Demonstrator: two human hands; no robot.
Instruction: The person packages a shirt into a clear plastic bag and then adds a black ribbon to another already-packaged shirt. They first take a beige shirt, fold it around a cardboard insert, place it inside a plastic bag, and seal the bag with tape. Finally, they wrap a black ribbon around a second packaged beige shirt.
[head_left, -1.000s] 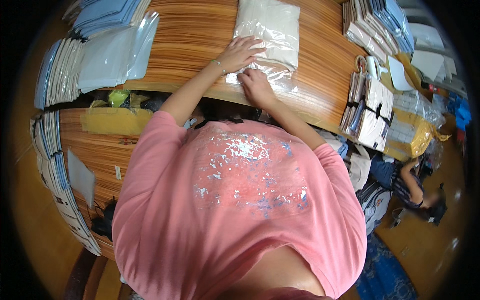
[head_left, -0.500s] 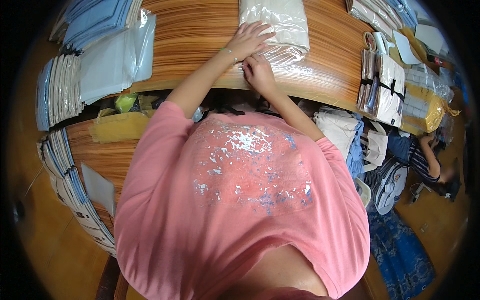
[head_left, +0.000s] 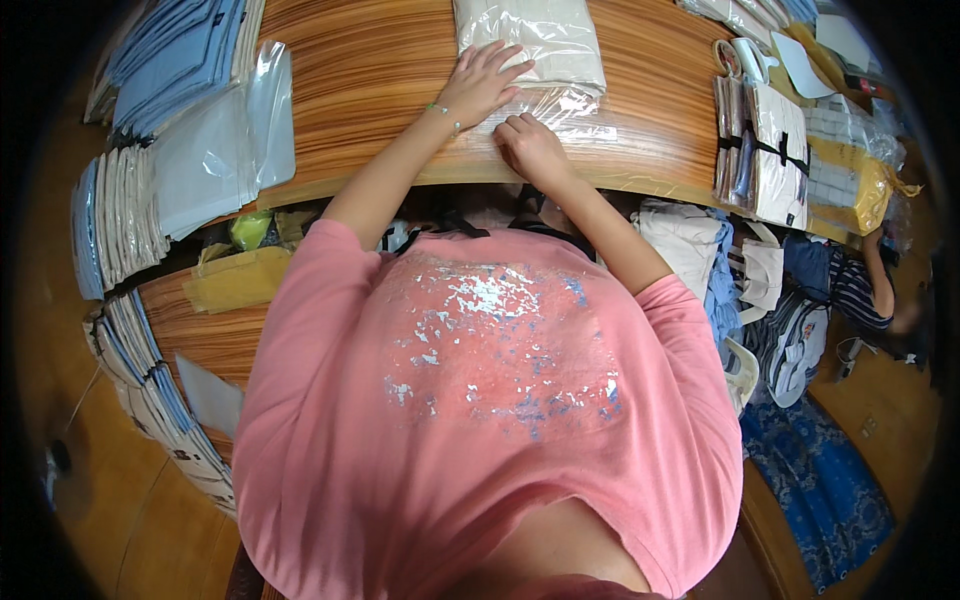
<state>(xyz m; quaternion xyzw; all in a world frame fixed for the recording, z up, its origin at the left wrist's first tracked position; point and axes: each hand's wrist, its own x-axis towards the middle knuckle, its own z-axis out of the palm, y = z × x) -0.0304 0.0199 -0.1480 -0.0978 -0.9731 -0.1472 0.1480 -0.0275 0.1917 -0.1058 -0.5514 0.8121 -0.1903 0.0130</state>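
Note:
A folded cream garment in a clear plastic bag (head_left: 550,45) lies at the far middle of the wooden table. My left hand (head_left: 483,85) is spread flat, fingers apart, over the near left part of this bag. The bag's loose transparent flap (head_left: 575,115) stretches toward me, shiny and creased. At the flap's near left edge rests my right hand (head_left: 535,152), its fingers curled together. Whatever those fingers pinch, if anything, is hidden beneath them.
Stacked blue garments (head_left: 180,70) and empty clear bags (head_left: 205,160) sit on the left. To the right are strapped bundles of packed garments (head_left: 778,155), a tape roll (head_left: 727,60) and a yellow-taped package (head_left: 850,195). Another person's striped sleeve (head_left: 862,290) shows at the far right.
My right hand has shifted slightly right and toward me, away from my left hand. My left hand stays spread on the bag. The whole view has tilted a little.

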